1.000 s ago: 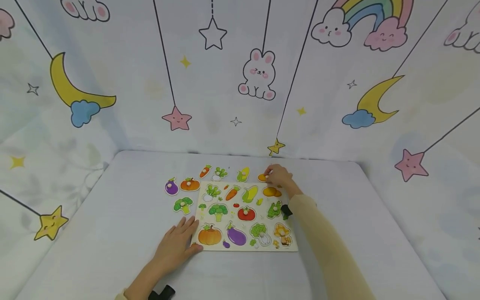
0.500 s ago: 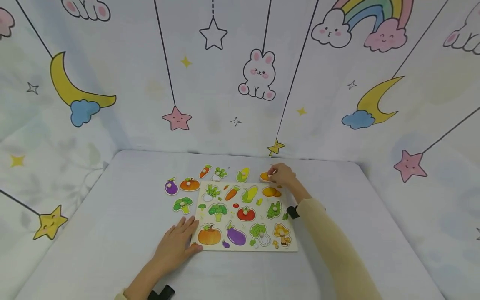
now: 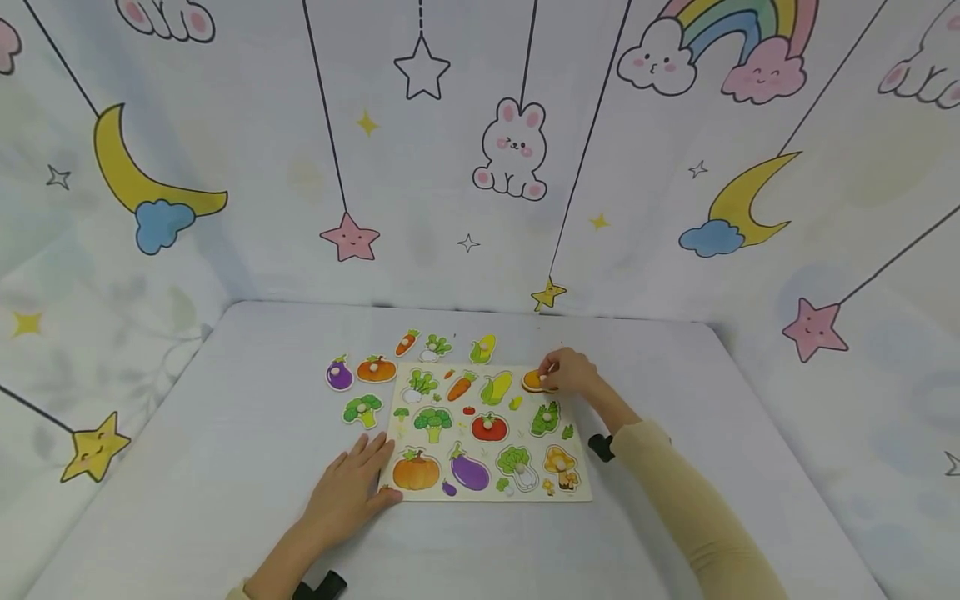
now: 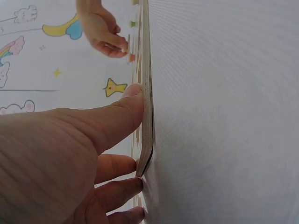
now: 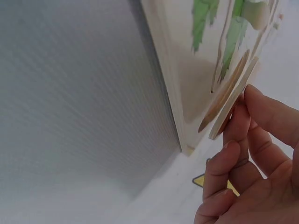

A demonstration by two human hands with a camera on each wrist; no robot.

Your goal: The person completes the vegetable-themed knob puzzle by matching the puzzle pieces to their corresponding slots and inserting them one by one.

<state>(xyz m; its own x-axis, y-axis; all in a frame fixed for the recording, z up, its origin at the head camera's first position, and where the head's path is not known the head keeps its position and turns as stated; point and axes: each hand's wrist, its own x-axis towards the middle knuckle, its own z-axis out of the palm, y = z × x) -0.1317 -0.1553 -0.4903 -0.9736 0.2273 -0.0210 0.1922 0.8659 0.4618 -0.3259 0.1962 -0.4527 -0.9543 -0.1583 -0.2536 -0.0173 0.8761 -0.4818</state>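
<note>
My right hand (image 3: 570, 372) pinches an orange-brown potato puzzle piece (image 3: 532, 381) over the matching potato picture at the far right corner of a wooden vegetable peg puzzle board (image 3: 480, 497). Seen from the right wrist, the potato piece (image 5: 233, 103) is tilted, just off the board's face, between thumb and fingertips. My left hand (image 3: 347, 492) rests at the board's near left corner, thumb at the front edge and fingers spread along the left side. In the left wrist view, the left thumb (image 4: 119, 119) lies against the board's edge (image 4: 146, 93).
Loose pieces lie beyond the board: a carrot (image 3: 407, 342), a white radish (image 3: 435, 348) and corn (image 3: 483, 349). To its left are an eggplant (image 3: 340, 375), a pumpkin (image 3: 377, 369) and broccoli (image 3: 363, 410). Knobbed tomato (image 3: 489, 427) and mushroom (image 3: 561, 467) pieces sit in the board.
My right hand has brought the potato piece from the cloth behind the board toward me, over the board's far right corner. The left hand stays in place.
</note>
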